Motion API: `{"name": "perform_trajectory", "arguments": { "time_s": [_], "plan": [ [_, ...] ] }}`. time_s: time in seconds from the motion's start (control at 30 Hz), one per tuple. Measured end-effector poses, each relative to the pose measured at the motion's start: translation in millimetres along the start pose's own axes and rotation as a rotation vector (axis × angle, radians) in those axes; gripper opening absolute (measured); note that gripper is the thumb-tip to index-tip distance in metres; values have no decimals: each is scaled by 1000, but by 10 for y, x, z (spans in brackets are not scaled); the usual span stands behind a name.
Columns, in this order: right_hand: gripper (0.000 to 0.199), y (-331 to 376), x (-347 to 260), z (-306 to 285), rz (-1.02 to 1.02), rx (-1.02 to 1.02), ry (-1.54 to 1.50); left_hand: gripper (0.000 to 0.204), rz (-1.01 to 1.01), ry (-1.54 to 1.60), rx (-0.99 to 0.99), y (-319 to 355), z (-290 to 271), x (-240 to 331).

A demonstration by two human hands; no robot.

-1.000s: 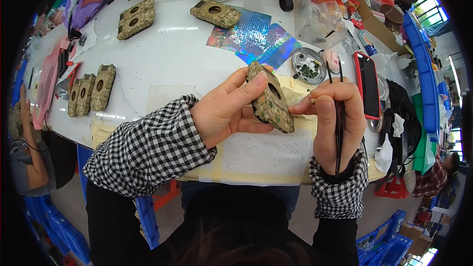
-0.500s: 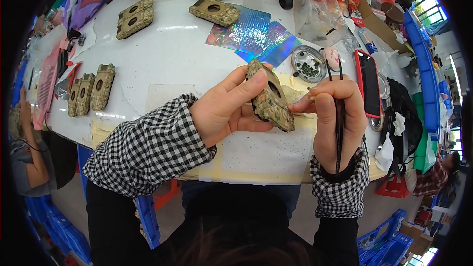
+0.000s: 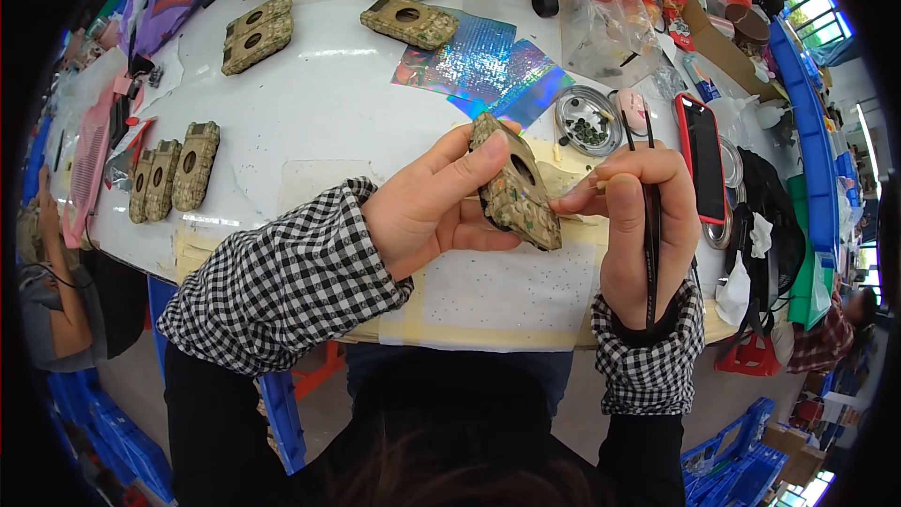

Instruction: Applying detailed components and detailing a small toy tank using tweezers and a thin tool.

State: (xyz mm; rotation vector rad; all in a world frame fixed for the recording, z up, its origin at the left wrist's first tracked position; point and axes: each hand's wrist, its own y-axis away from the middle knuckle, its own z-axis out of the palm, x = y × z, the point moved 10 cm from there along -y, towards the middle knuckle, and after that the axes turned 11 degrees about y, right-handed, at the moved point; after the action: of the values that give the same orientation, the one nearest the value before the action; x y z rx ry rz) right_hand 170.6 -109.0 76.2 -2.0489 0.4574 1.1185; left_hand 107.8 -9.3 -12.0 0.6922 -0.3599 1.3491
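Left hand (image 3: pixel 436 192): closed around one tan-and-green mottled, hull-shaped piece with a round opening (image 3: pixel 522 204), thumb above, fingers beneath; the piece is tilted, above a speckled white paper sheet (image 3: pixel 507 296). Right hand (image 3: pixel 627 225): fingers curled, holding slim black tweezers (image 3: pixel 651 258), prongs pointing away from us; fingertips at the piece's right edge. Whether they also pinch something small, we cannot tell.

Progress, as we judge it: one piece mid-handling; its round opening stands uncovered. Whether the rest are finished, we cannot tell.

Pose: left forearm slants inward, right forearm nearly upright; hands close together.

Beyond: a round, shiny dish (image 3: pixel 560 122) of dark green bits (image 3: pixel 587 133); a black phone in a red case (image 3: pixel 702 160); three similar mottled pieces (image 3: pixel 188 190) at left.
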Motion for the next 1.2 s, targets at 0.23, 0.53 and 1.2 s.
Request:
{"name": "perform_trajectory", "arguments": {
  "time_s": [0.23, 0.53, 1.2],
  "plan": [
    [22, -1, -21, -50, 1, 30, 22, 53, -18, 18, -16, 7, 19, 9],
    [9, 17, -45, -102, -34, 63, -36, 48, -62, 175, -6, 28, 50, -23],
    [5, 6, -138, -57, -154, 32, 92, 48, -93, 241, -16, 22, 56, -58]
  ]
}}
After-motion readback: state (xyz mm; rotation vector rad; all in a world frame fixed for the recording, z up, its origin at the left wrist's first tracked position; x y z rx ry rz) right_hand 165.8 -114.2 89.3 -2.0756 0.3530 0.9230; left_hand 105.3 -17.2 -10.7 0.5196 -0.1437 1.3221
